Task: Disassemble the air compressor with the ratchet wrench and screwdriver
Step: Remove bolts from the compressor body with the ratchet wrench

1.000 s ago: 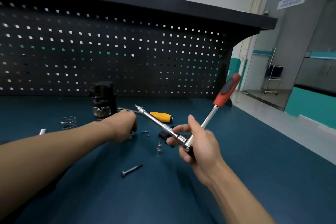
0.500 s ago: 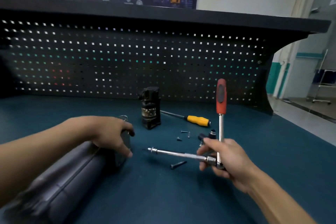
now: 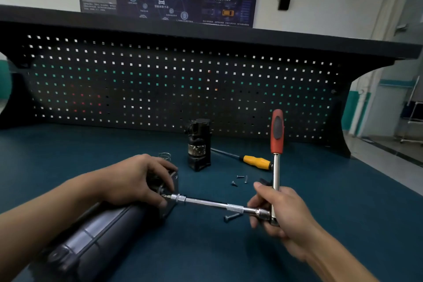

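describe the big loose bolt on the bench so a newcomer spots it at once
Start at the blue workbench and find the chrome extension bar running out from the right hand. The bolt lies on the bench beneath that bar. It is far longer than the small screws grouped farther back.

We see a dark teal bench top (image 3: pixel 343 224) backed by a black pegboard (image 3: pixel 160 89). On it the air compressor (image 3: pixel 98 236) lies on its side at near left. Farther back are an upright black block (image 3: pixel 199 146), a wire spring (image 3: pixel 165 156) and the yellow-handled screwdriver (image 3: pixel 254 161) — plus three small screws (image 3: pixel 234 183) and one longer bolt (image 3: pixel 231 217).
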